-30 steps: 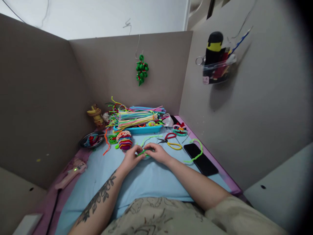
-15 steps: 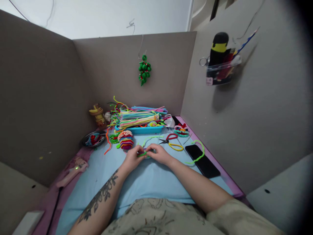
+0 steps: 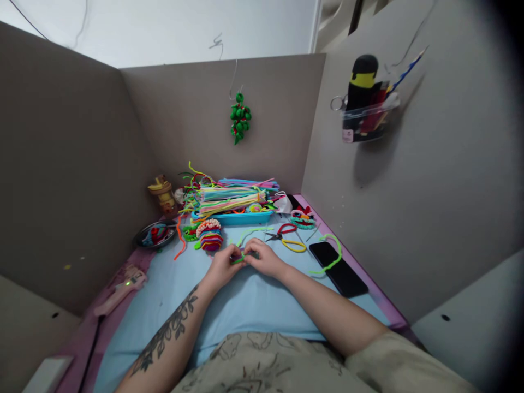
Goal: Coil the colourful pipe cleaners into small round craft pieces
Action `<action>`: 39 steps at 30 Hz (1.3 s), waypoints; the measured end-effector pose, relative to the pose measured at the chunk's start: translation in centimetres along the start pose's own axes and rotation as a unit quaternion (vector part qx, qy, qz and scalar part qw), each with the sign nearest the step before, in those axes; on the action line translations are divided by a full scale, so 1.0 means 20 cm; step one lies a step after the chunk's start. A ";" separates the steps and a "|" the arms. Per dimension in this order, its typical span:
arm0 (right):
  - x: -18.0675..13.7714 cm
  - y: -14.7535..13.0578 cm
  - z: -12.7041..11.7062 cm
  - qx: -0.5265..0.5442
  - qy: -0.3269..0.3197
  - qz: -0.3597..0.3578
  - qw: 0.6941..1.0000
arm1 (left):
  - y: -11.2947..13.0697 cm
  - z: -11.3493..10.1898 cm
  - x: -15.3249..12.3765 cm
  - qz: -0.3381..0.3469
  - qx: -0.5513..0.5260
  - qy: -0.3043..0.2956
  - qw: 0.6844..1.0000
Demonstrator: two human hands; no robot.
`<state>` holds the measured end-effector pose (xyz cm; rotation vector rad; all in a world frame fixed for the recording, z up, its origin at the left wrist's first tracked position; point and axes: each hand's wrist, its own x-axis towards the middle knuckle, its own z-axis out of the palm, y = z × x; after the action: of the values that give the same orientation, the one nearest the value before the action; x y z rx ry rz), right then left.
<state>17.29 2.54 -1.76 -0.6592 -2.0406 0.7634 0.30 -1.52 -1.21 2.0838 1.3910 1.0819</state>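
Observation:
My left hand (image 3: 221,267) and my right hand (image 3: 264,258) meet over the light blue mat (image 3: 172,289), fingers pinched together on a short green pipe cleaner piece (image 3: 238,258) held between them. A longer light green pipe cleaner (image 3: 250,232) trails on the mat just beyond the hands. Red-handled scissors (image 3: 279,232) and a yellow pipe cleaner loop (image 3: 293,246) lie right of the hands. A coiled multicoloured pipe cleaner figure (image 3: 209,235) stands to the left of them.
A blue tray (image 3: 241,218) heaped with pipe cleaners stands at the back. A black phone (image 3: 339,269) with a green pipe cleaner (image 3: 329,253) over it lies on the right. A metal dish (image 3: 155,234), a yellow figurine (image 3: 162,192) and a pink tool (image 3: 120,287) are left. Cardboard walls surround the desk.
Both hands stay pinched on the green piece and shift only slightly; the view has moved a little.

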 end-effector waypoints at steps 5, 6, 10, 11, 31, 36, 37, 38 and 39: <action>-0.01 0.01 0.00 -0.038 0.000 -0.049 0.998 | 0.02 0.00 0.00 0.005 -0.003 -0.001 1.000; -0.01 0.01 0.01 -0.041 -0.002 -0.053 0.998 | 0.02 0.00 0.00 0.006 -0.004 -0.003 1.000; 0.00 0.00 0.01 -0.038 -0.008 -0.044 0.998 | 0.02 0.01 0.00 -0.005 -0.010 -0.008 1.000; 0.00 0.00 0.01 -0.032 -0.009 -0.039 0.999 | 0.02 0.01 0.00 -0.010 -0.019 -0.006 1.000; 0.02 0.01 -0.05 0.238 0.035 0.104 0.965 | 0.07 -0.07 0.02 -0.077 -0.177 0.005 0.981; 0.01 0.02 -0.04 0.201 0.046 0.102 0.973 | 0.06 -0.07 0.02 -0.086 -0.167 0.025 0.982; 0.01 0.02 -0.03 0.193 0.054 0.101 0.974 | 0.06 -0.07 0.02 -0.086 -0.167 0.027 0.982; 0.01 0.02 -0.03 0.190 0.064 0.100 0.975 | 0.06 -0.07 0.02 -0.086 -0.167 0.029 0.982; 0.01 0.02 -0.02 0.192 0.072 0.099 0.974 | 0.06 -0.07 0.02 -0.085 -0.165 0.029 0.982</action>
<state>17.66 3.12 -1.71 -0.6761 -1.6478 1.1553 -0.08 -1.83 0.69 1.6800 1.2867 1.2152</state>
